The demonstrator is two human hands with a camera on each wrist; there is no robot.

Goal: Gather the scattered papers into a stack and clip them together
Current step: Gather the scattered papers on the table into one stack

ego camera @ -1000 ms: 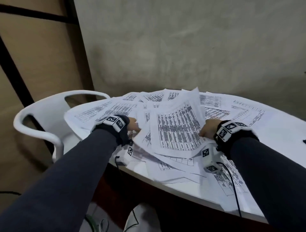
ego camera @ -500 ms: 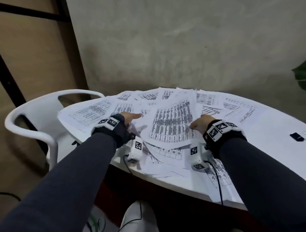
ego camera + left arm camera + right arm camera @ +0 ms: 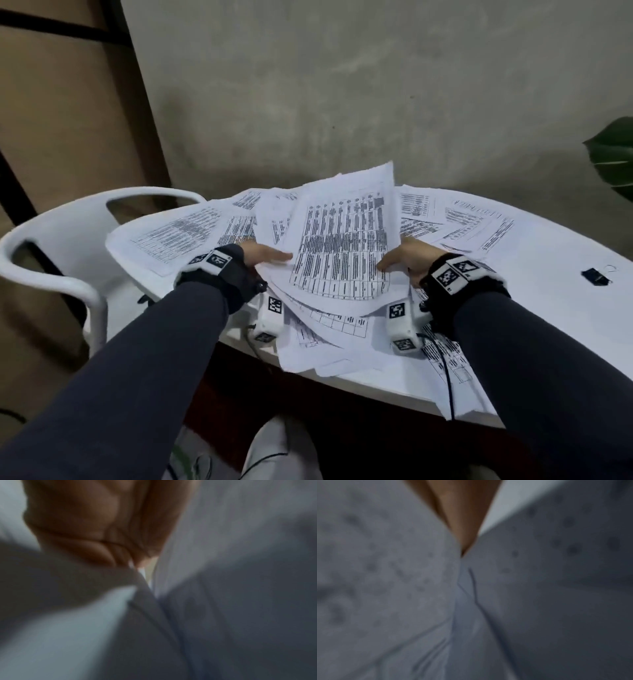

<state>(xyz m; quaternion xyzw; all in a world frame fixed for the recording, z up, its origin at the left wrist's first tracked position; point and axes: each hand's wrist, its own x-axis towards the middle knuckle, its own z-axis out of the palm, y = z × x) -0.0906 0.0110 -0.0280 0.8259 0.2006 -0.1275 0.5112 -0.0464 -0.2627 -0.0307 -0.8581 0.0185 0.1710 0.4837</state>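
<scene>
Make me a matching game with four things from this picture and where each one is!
Things:
1. binder clip
2. white chair
3. green leaf
4. printed sheet

Places:
A. left of the table
B. held up between both hands
C. on the table, far right, apart from the papers
D. right edge of the view, by the wall

Pairs: 1-C, 2-A, 3-D, 4-B

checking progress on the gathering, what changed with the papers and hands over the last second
The bundle of papers between the left hand and right hand has been tipped up, its far edge now raised off the table. Both hands stay at its sides. The binder clip and outer sheets lie where they were.
</scene>
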